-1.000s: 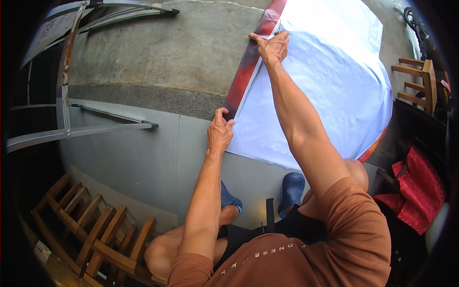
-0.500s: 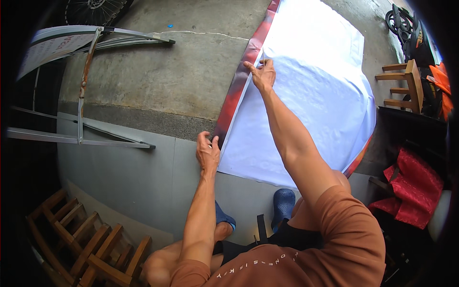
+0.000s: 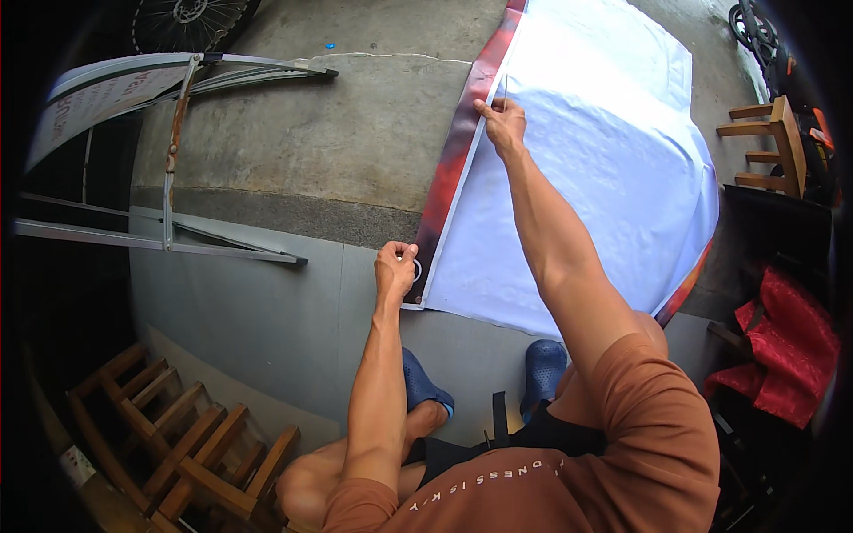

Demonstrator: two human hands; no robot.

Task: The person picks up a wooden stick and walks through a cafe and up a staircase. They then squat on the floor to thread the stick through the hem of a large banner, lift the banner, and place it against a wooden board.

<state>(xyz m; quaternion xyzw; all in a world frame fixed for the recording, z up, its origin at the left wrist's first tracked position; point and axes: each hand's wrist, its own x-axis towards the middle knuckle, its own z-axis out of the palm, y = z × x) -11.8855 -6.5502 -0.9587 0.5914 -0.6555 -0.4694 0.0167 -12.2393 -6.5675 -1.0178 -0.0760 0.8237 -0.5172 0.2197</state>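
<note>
A large banner (image 3: 586, 178) lies spread on the ground, its white back up, with a red and dark printed border (image 3: 453, 155) folded over along its left side. At the near left corner my left hand (image 3: 394, 271) is closed, fingertips pinched on a thin white strip (image 3: 418, 269) that curves in a loop beside the border. An eyelet (image 3: 418, 300) shows just below it. Farther up the same edge, my right hand (image 3: 504, 126) has its thumb on the border and its other fingers curled. Something thin sticks up from those fingers; its kind is too fine to make out.
A folding metal frame (image 3: 169, 169) stands at left, with a bicycle wheel (image 3: 191, 22) behind it. Wooden slatted furniture (image 3: 191, 444) is at lower left. A wooden stool (image 3: 782, 147) and red cloth (image 3: 782, 346) lie at right. My blue clogs (image 3: 544, 369) are near the banner's edge.
My left hand's fingers have closed together, and the white loop and banner corner now show beside it. My right thumb has drawn in toward the fingers. The whole view has shifted slightly.
</note>
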